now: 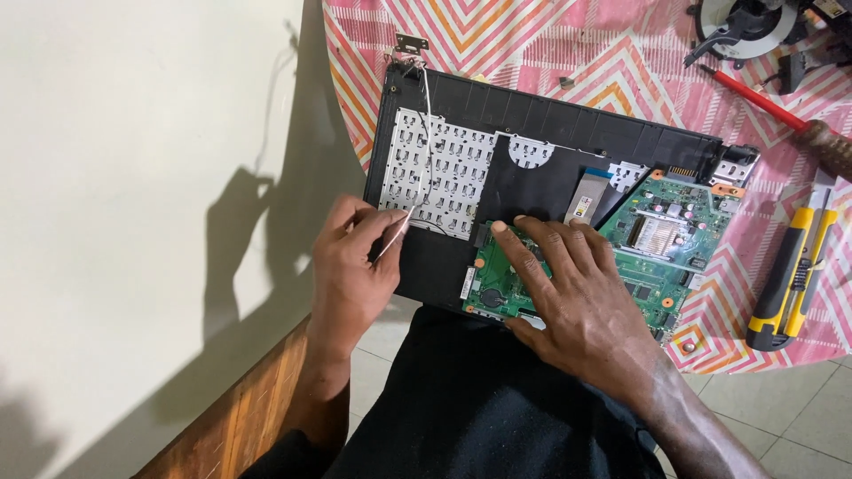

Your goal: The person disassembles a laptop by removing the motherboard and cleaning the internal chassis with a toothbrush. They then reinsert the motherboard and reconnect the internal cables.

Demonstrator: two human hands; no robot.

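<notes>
Two hands on the opened laptop base (532,133) at the table's near edge | left hand (351,266) pinches a thin white wire (424,151) between fingertips | right hand (577,293) lies flat, fingers spread, on the green circuit board (666,239) | yellow utility knife (790,284) at the right edge.

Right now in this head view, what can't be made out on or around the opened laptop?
- Middle of the green circuit board: covered by the right hand.
- Laptop base near edge: hidden behind both hands and the dark clothing.
- End of the thin white cable: pinched inside the left hand.
- Fan part and red-handled tool: cut off by the top-right edges.
- Small screws: too small to tell.
</notes>
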